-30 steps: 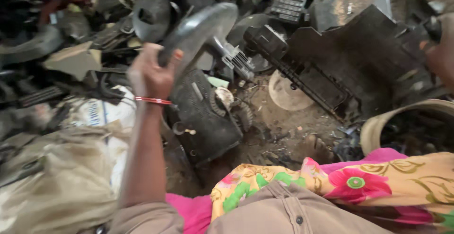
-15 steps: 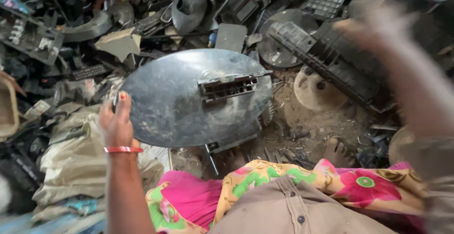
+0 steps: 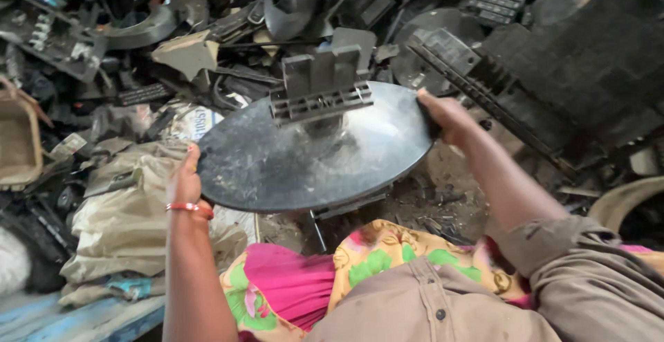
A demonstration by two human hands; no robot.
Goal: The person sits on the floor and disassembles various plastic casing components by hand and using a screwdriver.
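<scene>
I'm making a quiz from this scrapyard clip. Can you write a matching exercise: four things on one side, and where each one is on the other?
Things:
1. left hand
2. right hand
3. bracket
4. woven basket

Places:
A. far left edge of view
B. disc's right rim
C. on top of the grey oval disc
D. disc's left rim

Pairs: 1-D, 2-B, 3-C, 4-A

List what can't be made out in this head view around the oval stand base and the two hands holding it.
- Underside of the oval stand base: faces away from the head camera.
- Left hand fingers: curled under the base's rim, only thumb and back show.
- Right hand fingertips: wrapped over the far edge.
- Grey bracket fixing: its joint to the base is too small to tell.
- Scrap pile: cut off by the top edge.
</scene>
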